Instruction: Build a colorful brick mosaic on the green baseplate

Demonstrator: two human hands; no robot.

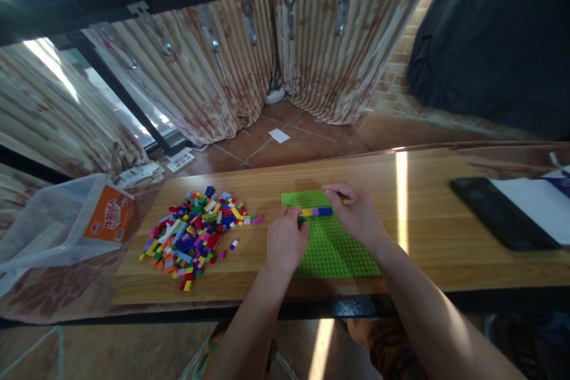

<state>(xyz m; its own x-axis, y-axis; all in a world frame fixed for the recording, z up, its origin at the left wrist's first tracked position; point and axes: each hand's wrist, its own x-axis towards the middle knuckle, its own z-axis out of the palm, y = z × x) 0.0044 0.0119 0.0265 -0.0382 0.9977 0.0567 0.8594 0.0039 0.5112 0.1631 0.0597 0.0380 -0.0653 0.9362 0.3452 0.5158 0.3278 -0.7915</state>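
Observation:
A short row of joined toy bricks (317, 212), yellow, purple and blue, lies over the upper part of a green studded baseplate (333, 249). My left hand (287, 241) is closed at the row's left end. A bit of a dark green brick (301, 221) shows between its thumb and forefinger. At the blue right end, my right hand (358, 217) has its fingers curled, with the thumb against the row. Its fingers hide part of that end. Whether the row is pressed onto the studs cannot be made out.
A heap of loose coloured bricks (191, 231) spreads over the left of the wooden board (427, 219). Farther left stands a clear plastic bin (48, 219) with an orange label. To the right lie a black tablet-like slab (499, 214) and white paper (529, 205).

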